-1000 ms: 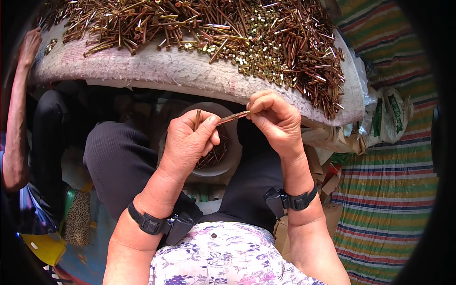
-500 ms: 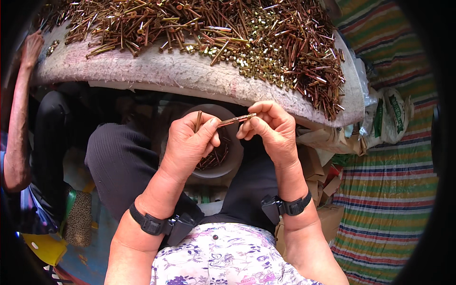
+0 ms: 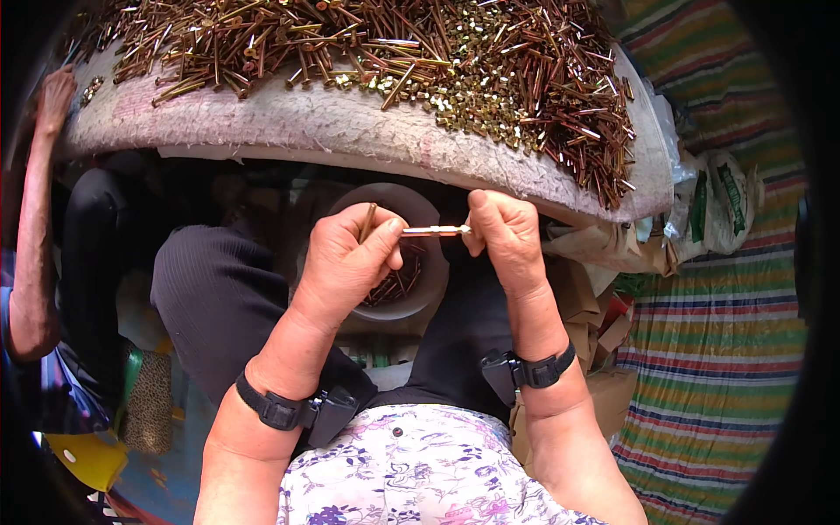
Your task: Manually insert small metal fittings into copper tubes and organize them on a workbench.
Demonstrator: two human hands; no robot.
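Pinching a slim metal bolt [image 3: 429,232] level: left hand [image 3: 344,258], second bolt [image 3: 368,222] jutting from same grip. Right hand [image 3: 510,238] curled at bolt's right tip; contact unclear, grip can't be told. Bowl [image 3: 430,293] below, partly hidden. Far: fuzzy table [image 3: 350,122]. Right: sack [image 3: 728,206], green print.

Fasteners [image 3: 411,52] on table [image 3: 262,114], more (seemingly) in bowl [image 3: 430,284]

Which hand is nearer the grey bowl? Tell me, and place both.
Left. The left hand overlaps part of the grey bowl in view; the right hand is to the right of its rim.
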